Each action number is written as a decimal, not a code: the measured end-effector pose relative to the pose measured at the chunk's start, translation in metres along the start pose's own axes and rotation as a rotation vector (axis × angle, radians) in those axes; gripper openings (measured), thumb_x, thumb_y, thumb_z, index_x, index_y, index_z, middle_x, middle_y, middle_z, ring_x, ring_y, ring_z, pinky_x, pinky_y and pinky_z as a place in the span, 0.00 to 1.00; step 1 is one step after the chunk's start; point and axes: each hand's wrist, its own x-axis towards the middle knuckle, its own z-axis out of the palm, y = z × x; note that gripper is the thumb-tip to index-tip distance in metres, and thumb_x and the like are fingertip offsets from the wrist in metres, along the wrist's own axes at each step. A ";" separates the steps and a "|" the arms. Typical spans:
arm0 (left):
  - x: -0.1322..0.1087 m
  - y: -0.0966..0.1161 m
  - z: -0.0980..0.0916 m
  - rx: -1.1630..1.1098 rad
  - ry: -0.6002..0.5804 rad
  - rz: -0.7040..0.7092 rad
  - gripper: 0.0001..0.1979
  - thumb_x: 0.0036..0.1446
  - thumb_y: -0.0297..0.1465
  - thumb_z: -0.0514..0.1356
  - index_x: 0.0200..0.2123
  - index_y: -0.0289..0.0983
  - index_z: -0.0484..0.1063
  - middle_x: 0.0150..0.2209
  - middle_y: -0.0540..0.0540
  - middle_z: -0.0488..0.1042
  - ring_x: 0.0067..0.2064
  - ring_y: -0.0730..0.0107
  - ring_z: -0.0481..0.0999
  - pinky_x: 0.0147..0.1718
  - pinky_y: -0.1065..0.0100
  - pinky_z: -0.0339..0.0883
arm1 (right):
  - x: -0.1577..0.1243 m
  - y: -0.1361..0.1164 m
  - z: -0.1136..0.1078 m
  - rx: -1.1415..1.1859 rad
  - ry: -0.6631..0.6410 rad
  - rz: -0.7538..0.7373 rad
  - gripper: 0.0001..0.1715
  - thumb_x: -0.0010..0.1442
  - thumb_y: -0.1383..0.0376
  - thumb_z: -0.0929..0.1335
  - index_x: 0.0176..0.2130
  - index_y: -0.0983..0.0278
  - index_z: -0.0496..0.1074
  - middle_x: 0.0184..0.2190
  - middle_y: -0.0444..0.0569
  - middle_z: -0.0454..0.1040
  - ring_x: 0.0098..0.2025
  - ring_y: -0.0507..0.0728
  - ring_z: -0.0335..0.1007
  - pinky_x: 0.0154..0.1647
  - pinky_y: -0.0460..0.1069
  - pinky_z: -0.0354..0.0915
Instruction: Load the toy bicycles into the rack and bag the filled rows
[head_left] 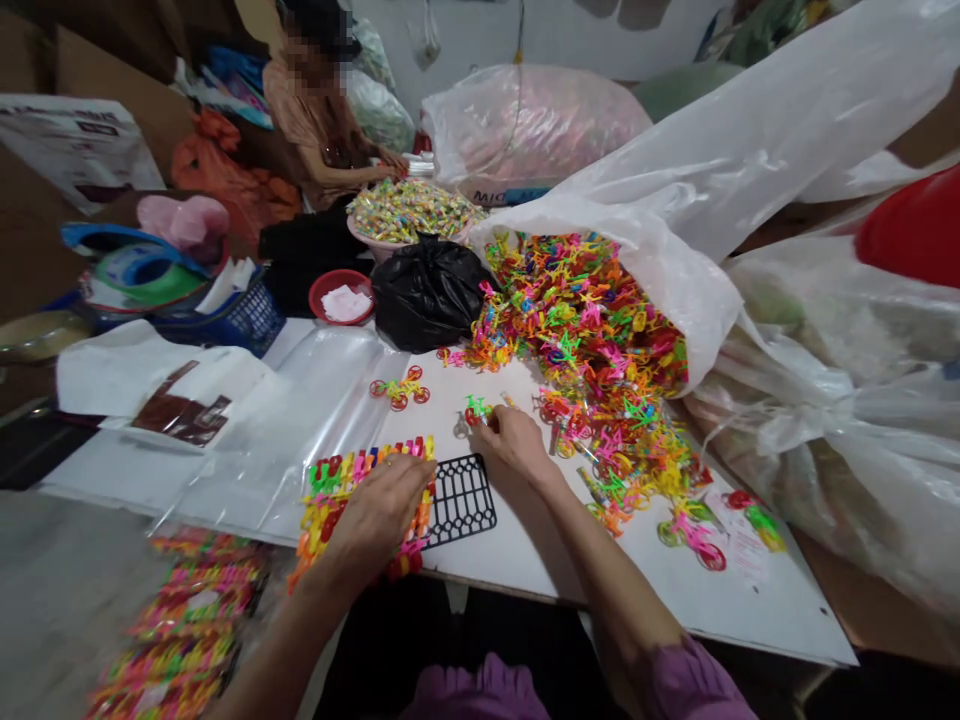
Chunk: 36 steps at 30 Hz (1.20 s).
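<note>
My left hand (pixel 386 500) lies over a row of small colourful plastic toy bicycles (pixel 330 480) standing packed in a black plastic rack (pixel 461 500). Its fingers are together and curled onto the row's right end; the fingertips are partly hidden. To the right of the toys, the rack's slotted part is bare. Above the rack, my right hand (pixel 517 445) pinches a small toy bicycle with green and red parts (pixel 478 408) at the white tabletop. More loose toy bicycles (pixel 400 388) lie on the table left of that hand.
A big clear plastic bag (pixel 705 300) spills a heap of toy bicycles (pixel 585 320) onto the table's right side. Behind stand a black bag (pixel 427 295), a red bowl (pixel 341 298) and a full basin (pixel 412 212), where another person (pixel 322 130) works. Filled racks (pixel 180 620) lie lower left.
</note>
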 end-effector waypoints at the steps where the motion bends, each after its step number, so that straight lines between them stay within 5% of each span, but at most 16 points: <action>1: 0.000 0.000 -0.001 -0.010 -0.015 -0.007 0.12 0.60 0.26 0.48 0.44 0.36 0.69 0.39 0.44 0.74 0.43 0.66 0.72 0.45 0.63 0.66 | -0.006 -0.002 0.000 0.119 -0.001 -0.015 0.11 0.56 0.60 0.64 0.30 0.65 0.68 0.25 0.47 0.71 0.28 0.53 0.66 0.29 0.46 0.56; 8: 0.009 0.003 -0.009 -0.021 -0.071 -0.045 0.11 0.61 0.28 0.49 0.42 0.35 0.70 0.38 0.44 0.74 0.42 0.67 0.71 0.45 0.64 0.65 | -0.068 -0.015 0.026 0.715 -0.124 -0.037 0.05 0.51 0.65 0.65 0.31 0.64 0.65 0.23 0.41 0.66 0.25 0.50 0.61 0.26 0.43 0.58; 12: 0.004 0.017 -0.026 0.026 0.059 -0.128 0.10 0.60 0.30 0.52 0.42 0.36 0.70 0.40 0.44 0.74 0.44 0.65 0.70 0.47 0.62 0.64 | -0.093 -0.029 0.042 0.885 -0.121 -0.041 0.08 0.53 0.62 0.65 0.33 0.63 0.64 0.28 0.44 0.69 0.28 0.51 0.64 0.28 0.44 0.61; 16: -0.023 0.044 -0.035 0.047 0.055 -0.158 0.09 0.60 0.31 0.52 0.40 0.37 0.69 0.36 0.46 0.74 0.39 0.66 0.72 0.41 0.64 0.66 | -0.113 -0.033 0.061 0.722 -0.102 -0.083 0.03 0.55 0.65 0.62 0.31 0.62 0.62 0.25 0.44 0.66 0.26 0.52 0.61 0.26 0.45 0.58; 21: -0.048 0.065 -0.019 0.028 0.026 -0.205 0.12 0.58 0.36 0.55 0.45 0.39 0.67 0.38 0.45 0.73 0.42 0.64 0.71 0.42 0.63 0.66 | -0.122 -0.027 0.065 0.497 -0.091 -0.245 0.06 0.54 0.69 0.59 0.34 0.62 0.60 0.29 0.46 0.65 0.28 0.53 0.61 0.30 0.46 0.58; 36: -0.038 0.073 -0.006 -0.124 0.048 -0.156 0.09 0.60 0.29 0.51 0.37 0.39 0.71 0.32 0.49 0.73 0.37 0.70 0.72 0.39 0.67 0.68 | -0.117 -0.013 0.050 0.221 -0.226 -0.332 0.05 0.53 0.69 0.58 0.33 0.61 0.55 0.27 0.45 0.63 0.26 0.53 0.59 0.25 0.46 0.53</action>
